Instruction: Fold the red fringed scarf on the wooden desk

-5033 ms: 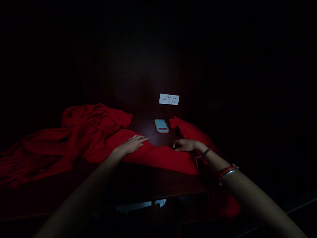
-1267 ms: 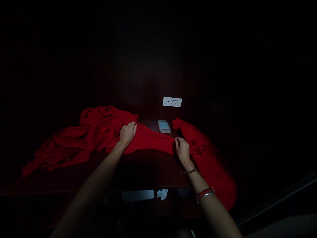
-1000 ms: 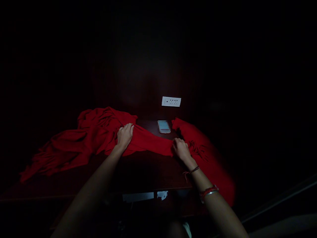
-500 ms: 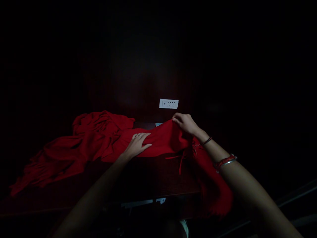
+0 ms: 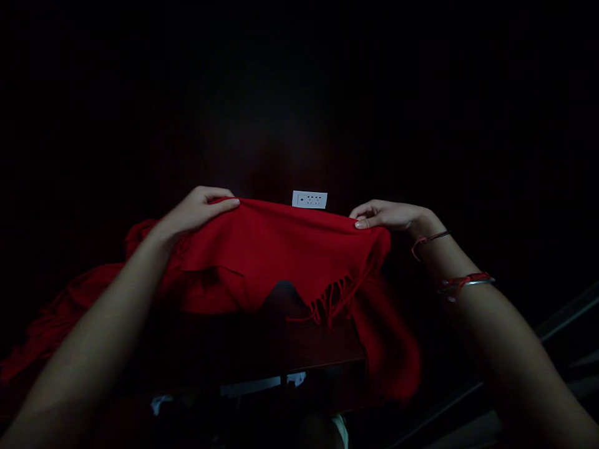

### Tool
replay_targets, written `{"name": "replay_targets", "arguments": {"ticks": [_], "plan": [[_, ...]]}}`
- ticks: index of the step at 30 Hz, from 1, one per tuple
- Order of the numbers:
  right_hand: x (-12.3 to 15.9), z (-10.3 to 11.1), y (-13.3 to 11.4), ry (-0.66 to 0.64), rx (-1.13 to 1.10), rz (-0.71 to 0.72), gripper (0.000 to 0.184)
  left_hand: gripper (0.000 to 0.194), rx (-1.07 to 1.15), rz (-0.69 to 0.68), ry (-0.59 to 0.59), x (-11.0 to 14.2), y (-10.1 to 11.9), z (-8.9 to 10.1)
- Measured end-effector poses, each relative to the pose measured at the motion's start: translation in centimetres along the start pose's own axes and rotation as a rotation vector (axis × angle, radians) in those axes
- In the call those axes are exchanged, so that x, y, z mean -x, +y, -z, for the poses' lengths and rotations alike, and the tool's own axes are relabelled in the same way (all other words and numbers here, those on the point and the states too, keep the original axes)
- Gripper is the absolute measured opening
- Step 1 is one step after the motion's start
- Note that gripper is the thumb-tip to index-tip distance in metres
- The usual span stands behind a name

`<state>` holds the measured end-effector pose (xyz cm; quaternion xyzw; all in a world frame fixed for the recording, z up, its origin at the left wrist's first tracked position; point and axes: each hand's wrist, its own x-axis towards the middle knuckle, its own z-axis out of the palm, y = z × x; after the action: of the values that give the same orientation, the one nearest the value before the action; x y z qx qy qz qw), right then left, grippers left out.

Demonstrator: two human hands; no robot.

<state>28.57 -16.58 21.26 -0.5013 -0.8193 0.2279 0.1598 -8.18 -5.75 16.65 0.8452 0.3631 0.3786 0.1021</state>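
Observation:
A red fringed scarf [image 5: 285, 243] is stretched between my two hands, its upper edge raised off the dark table. My left hand [image 5: 199, 209] pinches that edge on the left, thumb in front. On the right, my right hand [image 5: 386, 215] grips the same edge between thumb and fingers. Fringe dangles below the right end. Bunched red cloth lies on the table at the left, and another red length hangs over the table's front edge at the right. Whether all of it is one piece, I cannot tell.
A white wall socket [image 5: 309, 199] sits behind the cloth. The dark wooden table [image 5: 299, 349] ends just in front of me. Pale items, too dim to name, show below its edge. Most of the surroundings are very dark.
My left hand, which lay spread on the cloth, has moved up and left and now grips its edge. My right hand has shifted right. The scarf's edge is lifted and stretched.

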Motion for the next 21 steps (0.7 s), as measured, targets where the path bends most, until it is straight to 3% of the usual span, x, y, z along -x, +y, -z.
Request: {"name": "replay_targets", "arguments": {"ticks": [2,4,7,10,13,17,19,21], "plan": [[0.0,1.1,0.1,0.089,0.021,0.024,0.029,0.045,-0.059,-0.012,-0.027,-0.8,0.8,2.0],[-1.3,1.2,0.9,0.161,0.106,0.019,0.026,0.047,-0.146,-0.036,-0.046,-1.7,0.9,2.2],[-4.7,-1.3,2.7,0.340,0.389,-0.161,0.018,0.038,-0.367,-0.025,-0.075,-2.9,0.2,-0.7],[-7.1,-6.4,4.1,0.441,0.624,-0.339,0.024,0.035,-0.647,0.080,-0.130,-2.0,-0.7,-5.6],[-6.7,-12.2,4.3,0.348,0.591,-0.288,0.030,0.048,-0.718,0.084,-0.233,1.4,-1.6,-10.0],[-3.2,-19.1,4.2,0.083,0.496,-0.146,0.043,0.063,-0.488,0.014,-0.448,7.3,-2.9,-13.8],[-1.7,-21.4,4.5,0.065,0.553,-0.165,0.037,0.074,-0.431,-0.007,-0.508,10.0,-3.5,-15.0],[-1.0,-22.2,5.0,0.083,0.631,-0.183,0.021,0.078,-0.410,-0.038,-0.518,12.1,-4.1,-15.8]]}}
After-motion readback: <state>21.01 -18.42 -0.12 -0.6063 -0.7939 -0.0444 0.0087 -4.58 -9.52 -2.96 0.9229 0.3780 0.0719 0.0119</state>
